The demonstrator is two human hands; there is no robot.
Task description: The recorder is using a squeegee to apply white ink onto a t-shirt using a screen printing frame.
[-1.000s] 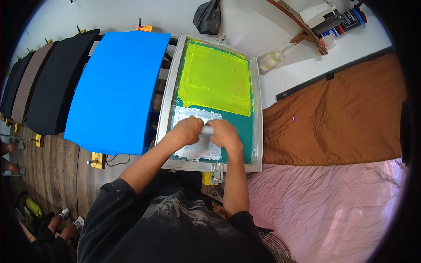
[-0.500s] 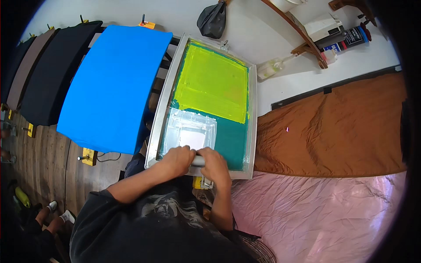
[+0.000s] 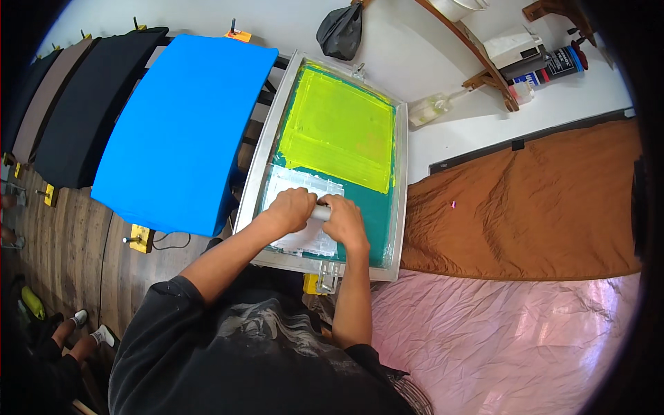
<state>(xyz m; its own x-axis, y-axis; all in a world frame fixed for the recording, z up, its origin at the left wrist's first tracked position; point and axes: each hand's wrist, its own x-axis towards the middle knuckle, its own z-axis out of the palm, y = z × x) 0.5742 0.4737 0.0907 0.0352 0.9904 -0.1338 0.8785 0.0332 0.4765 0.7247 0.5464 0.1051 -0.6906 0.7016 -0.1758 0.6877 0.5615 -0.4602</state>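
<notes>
A screen printing frame (image 3: 395, 238) with a pale metal rim and dark green mesh (image 3: 364, 238) lies in front of me. Over its near left part I hold a squeegee by its light grey handle (image 3: 321, 212). My left hand (image 3: 293, 209) is closed round the left end, my right hand (image 3: 344, 220) round the right. Their backs hide most of the handle, and the blade cannot be made out. Around and below the hands spreads a white patch (image 3: 304, 242), which looks like ink. Bright yellow-green tape or coating (image 3: 339, 128) covers the far part of the mesh.
Left of the frame stands a board covered in blue fabric (image 3: 183, 131), then black (image 3: 97, 107) and brown ones (image 3: 52, 104). Brown cloth (image 3: 526, 207) and pinkish sheeting (image 3: 498, 339) lie right. A black bag (image 3: 339, 31) hangs behind. Another person's feet (image 3: 102, 335) show lower left.
Both hands have pushed the squeegee away from me, from the frame's near edge to farther up the white patch. My forearms reach out more, and white now shows nearer me.
</notes>
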